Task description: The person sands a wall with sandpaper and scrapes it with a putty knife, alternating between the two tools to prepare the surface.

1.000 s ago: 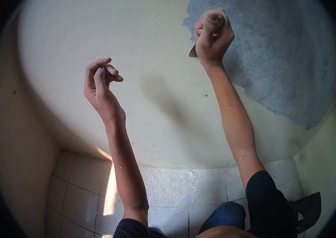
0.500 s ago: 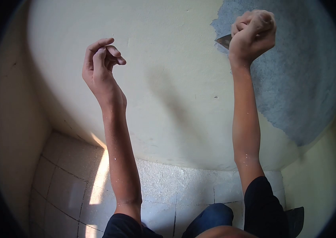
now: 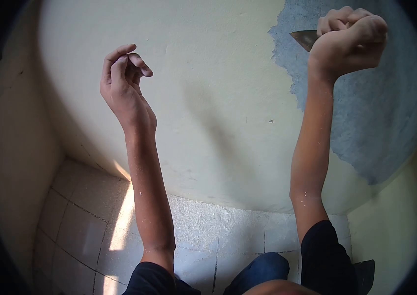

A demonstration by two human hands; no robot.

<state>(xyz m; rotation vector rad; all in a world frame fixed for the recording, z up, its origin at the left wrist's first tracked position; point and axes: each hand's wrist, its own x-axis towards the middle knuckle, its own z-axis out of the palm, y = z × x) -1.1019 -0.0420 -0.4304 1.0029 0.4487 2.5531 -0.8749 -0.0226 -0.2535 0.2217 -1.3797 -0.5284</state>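
Note:
My right hand (image 3: 348,44) is closed around a scraper, its fist hiding the handle. Only a pointed corner of the metal scraper blade (image 3: 305,38) shows, sticking out to the left over the bare grey patch (image 3: 366,113) of the wall. Cream paint (image 3: 218,59) covers the wall left of that patch, ending in a ragged edge. My left hand (image 3: 125,83) is raised in front of the painted part, loosely curled, fingers partly apart and nothing in it.
Pale floor tiles (image 3: 73,231) run along the wall's foot, strewn with whitish flakes (image 3: 203,221) there. Side walls stand at left (image 3: 11,147) and right (image 3: 390,236). My knee (image 3: 262,270) shows at the bottom; a dark flat object (image 3: 366,275) is beside my right sleeve.
My right hand has moved right and slightly up with the scraper, away from the ragged paint edge and over the grey patch. The left hand has barely moved.

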